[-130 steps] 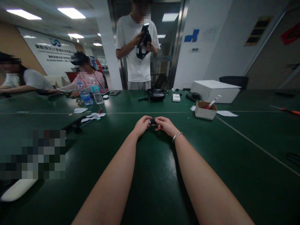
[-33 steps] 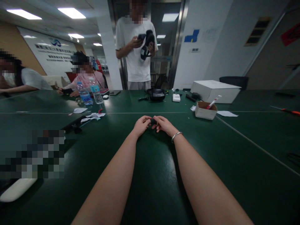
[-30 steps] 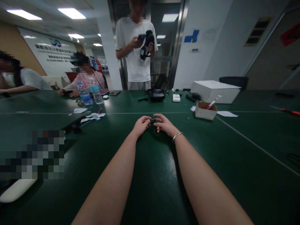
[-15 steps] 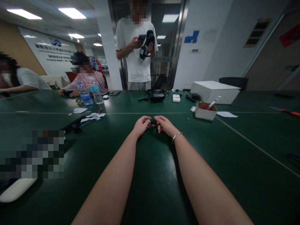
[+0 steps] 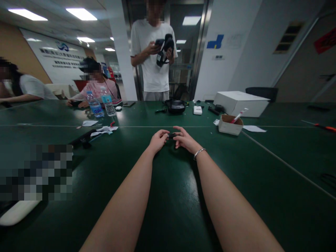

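Observation:
Between my two hands, above the middle of the dark green table (image 5: 168, 189), is a small black object (image 5: 171, 135), too small to make out in detail. My left hand (image 5: 159, 140) pinches its left end, where a bit of light grey shows at the fingertips. My right hand (image 5: 184, 139), with a silver bracelet at the wrist, is at its right end. The index finger of that hand is raised and apart, while the thumb and other fingers are bent close to the black object.
Two water bottles (image 5: 108, 102), scraps of paper (image 5: 104, 130) and a black rod-like thing lie left. A black headset (image 5: 175, 106) lies ahead; a small open box (image 5: 231, 125) and a large white box (image 5: 241, 102) stand right. A person (image 5: 154, 56) stands across the table.
My right hand's index finger has lifted and spread away from the small black object. My left hand keeps its pinch in the same place.

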Available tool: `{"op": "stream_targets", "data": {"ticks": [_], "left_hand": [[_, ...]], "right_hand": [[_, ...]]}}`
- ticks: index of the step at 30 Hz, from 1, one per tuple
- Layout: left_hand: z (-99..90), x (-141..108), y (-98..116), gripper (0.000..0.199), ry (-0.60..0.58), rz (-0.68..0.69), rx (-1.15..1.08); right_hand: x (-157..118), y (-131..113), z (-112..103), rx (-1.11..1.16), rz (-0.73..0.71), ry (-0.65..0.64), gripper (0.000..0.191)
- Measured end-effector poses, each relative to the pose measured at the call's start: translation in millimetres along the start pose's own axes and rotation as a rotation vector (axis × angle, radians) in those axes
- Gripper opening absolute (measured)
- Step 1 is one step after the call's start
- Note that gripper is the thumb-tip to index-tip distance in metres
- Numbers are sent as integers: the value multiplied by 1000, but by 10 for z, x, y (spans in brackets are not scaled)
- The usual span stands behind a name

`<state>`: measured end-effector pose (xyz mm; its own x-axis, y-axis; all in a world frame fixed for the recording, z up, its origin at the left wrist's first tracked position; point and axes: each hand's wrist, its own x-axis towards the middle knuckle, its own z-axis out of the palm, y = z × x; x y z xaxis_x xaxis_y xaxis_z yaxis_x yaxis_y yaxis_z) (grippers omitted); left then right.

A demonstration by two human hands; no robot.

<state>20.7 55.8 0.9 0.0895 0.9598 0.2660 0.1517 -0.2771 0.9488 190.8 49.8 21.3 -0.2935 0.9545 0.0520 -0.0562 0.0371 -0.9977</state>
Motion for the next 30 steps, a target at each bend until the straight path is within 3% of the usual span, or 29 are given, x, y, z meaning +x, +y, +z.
{"op": "stream_targets", "data": {"ticks": [4, 8, 11, 16, 20, 30], "left_hand": [[9, 3, 7, 20, 3, -4, -7], [21, 7, 19, 19, 21, -13, -12], [18, 10, 19, 19, 24, -16, -7], [1, 10, 2, 21, 32, -21, 9], [2, 3, 8, 20, 33, -21, 2], [10, 8, 10, 12, 66, -50, -12]], "right_hand": [[5, 3, 6, -28, 37, 33, 27], [8, 1, 12, 7, -8, 22, 32], [0, -10, 18, 1, 19, 50, 17], [-10, -26, 22, 39, 9, 43, 28], [-4, -24, 23, 9, 55, 70, 16], [5, -4, 13, 8, 30, 58, 13]]}}
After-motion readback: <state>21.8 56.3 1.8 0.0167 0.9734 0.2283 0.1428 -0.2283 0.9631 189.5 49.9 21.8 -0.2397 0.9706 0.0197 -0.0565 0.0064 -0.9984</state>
